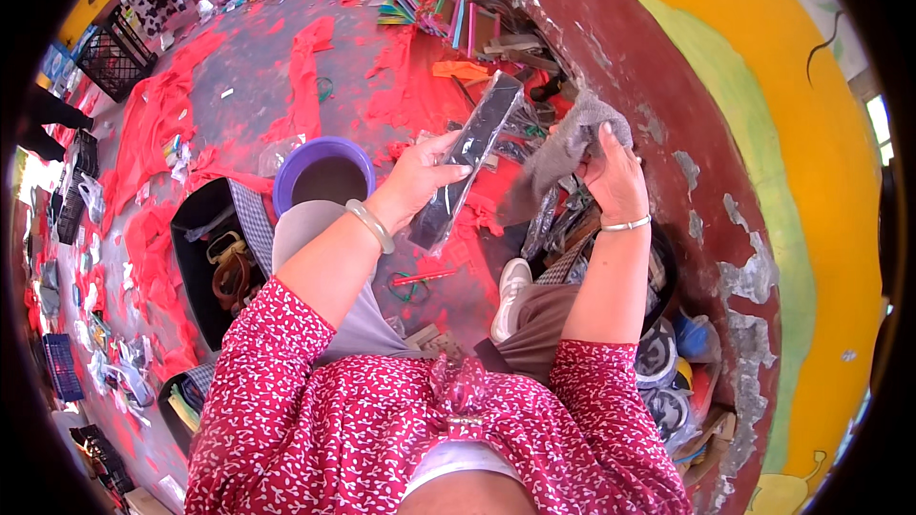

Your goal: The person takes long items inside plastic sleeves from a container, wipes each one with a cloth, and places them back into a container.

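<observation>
Presently, the left hand (416,181) grips the black plastic-wrapped strip (489,124) above the floor (243,62), right of the purple tub's (324,144) rim; the right hand (616,181) grips the grey cloth (563,141). Wiping seems underway: support the strip firmly; stroke lengthwise, pressing lightly.

Packet (462,181) is lying in left hand (417,178), cloth (556,154) is hanging from right hand (615,181), both over floor (250,50); basin (284,181) is standing left of packet; bin (197,262) is sitting nearer, left of basin, belts (230,282) lying in it; crate (113,59) is standing far left; flat stack (474,30) is lying ahead, near wall (711,167); wall is running along right; bagged goods (665,362) are resting near right, beside wall
</observation>
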`<move>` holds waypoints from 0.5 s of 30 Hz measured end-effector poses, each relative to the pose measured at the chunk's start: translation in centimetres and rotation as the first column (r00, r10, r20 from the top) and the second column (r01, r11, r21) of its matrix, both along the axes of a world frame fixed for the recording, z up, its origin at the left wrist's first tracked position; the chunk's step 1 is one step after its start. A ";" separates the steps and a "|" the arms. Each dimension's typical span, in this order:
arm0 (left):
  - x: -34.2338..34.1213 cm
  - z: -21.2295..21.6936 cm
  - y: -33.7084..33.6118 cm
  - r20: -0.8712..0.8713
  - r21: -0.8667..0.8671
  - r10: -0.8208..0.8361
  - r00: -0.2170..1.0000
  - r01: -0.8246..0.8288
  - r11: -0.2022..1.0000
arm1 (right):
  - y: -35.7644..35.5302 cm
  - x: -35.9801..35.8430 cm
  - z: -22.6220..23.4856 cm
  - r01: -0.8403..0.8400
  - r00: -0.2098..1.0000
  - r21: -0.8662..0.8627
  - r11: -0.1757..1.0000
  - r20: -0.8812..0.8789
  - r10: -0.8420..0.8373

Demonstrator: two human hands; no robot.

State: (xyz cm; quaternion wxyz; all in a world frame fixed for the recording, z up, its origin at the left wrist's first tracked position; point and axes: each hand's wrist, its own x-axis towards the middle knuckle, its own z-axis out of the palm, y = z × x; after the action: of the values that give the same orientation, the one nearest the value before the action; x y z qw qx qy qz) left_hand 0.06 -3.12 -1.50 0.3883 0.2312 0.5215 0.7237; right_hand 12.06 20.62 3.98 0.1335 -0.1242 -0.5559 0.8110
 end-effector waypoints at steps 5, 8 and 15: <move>0.3 0.2 0.6 0.001 0.051 0.030 1.000 -0.030 0.998 | 0.5 -0.4 -2.7 -0.017 0.986 0.420 0.907 -0.145 0.085; 0.3 0.2 0.6 -0.038 0.049 0.036 0.999 -0.034 0.998 | 1.0 -1.1 -3.5 -0.056 0.987 0.890 0.452 0.118 -0.110; 0.0 -0.7 0.6 -0.030 0.026 0.023 0.999 -0.022 0.999 | -0.6 -1.4 -1.0 0.060 0.908 0.922 0.384 0.109 -0.404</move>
State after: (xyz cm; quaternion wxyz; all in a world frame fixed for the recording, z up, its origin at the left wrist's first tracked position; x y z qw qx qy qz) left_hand 0.01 -2.54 -2.21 0.3691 0.2413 0.5205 0.7312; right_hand 10.66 20.01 2.96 0.2018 -0.2388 -0.8926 0.3247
